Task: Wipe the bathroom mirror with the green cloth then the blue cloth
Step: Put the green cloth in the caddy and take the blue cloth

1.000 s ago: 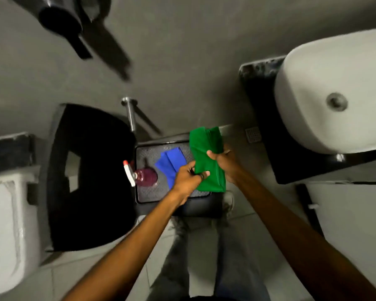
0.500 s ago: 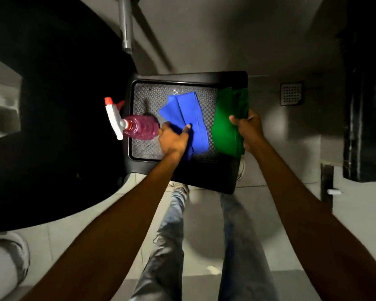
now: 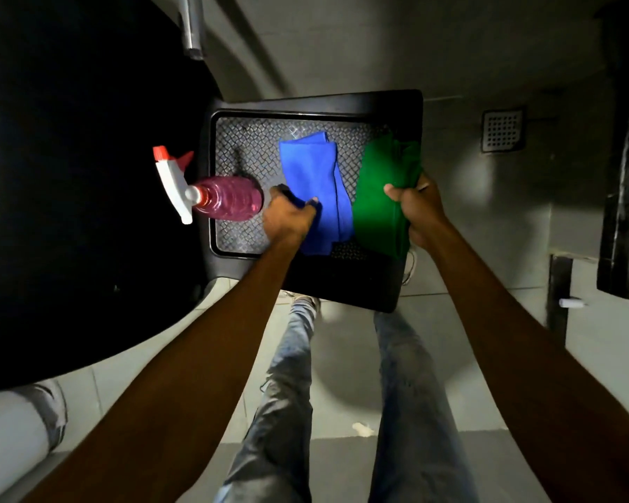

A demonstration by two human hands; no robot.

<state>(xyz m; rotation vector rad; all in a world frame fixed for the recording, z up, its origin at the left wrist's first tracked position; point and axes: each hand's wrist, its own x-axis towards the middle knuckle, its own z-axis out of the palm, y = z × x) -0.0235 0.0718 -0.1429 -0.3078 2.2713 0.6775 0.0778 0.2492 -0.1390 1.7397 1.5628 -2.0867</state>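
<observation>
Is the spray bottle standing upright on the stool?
No, the spray bottle lies on its side at the stool's left edge, nozzle pointing outward.

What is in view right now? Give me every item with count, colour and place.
green cloth: one, green, right side of the stool top, gripped by the right hand
blue cloth: one, blue, folded, middle of the stool top, left hand closed on its near edge
spray bottle: one, pink liquid, white trigger with red tip, lying at the stool's left edge
stool: one, black, patterned top
floor drain: one, grey metal, right of the stool
metal pipe: one, silver, top
left hand: one
right hand: one
legs: two, grey jeans, bottom
</observation>
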